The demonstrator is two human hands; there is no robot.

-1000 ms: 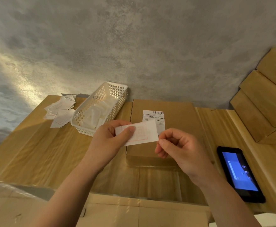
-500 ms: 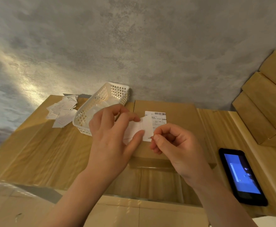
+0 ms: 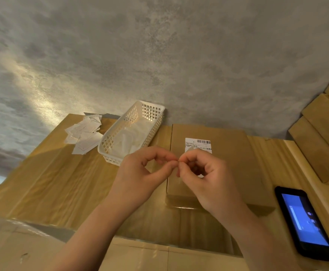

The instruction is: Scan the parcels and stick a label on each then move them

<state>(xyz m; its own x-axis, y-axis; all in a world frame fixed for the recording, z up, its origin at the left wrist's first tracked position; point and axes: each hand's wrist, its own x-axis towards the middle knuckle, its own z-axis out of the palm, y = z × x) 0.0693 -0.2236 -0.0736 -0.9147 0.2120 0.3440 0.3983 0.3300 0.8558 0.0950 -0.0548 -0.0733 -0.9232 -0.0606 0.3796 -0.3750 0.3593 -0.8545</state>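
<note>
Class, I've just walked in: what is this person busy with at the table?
Both hands meet above a cardboard parcel. The left hand and right hand pinch something small between fingertips, probably a label, though it barely shows. The parcel already carries a barcode sticker. A white basket, loose paper slips and a lit handheld scanner lie nearby.

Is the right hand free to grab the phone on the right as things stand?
Probably not yet: the right hand is pinching something small against the left hand above the parcel. The path to the phone itself looks unobstructed.
</note>
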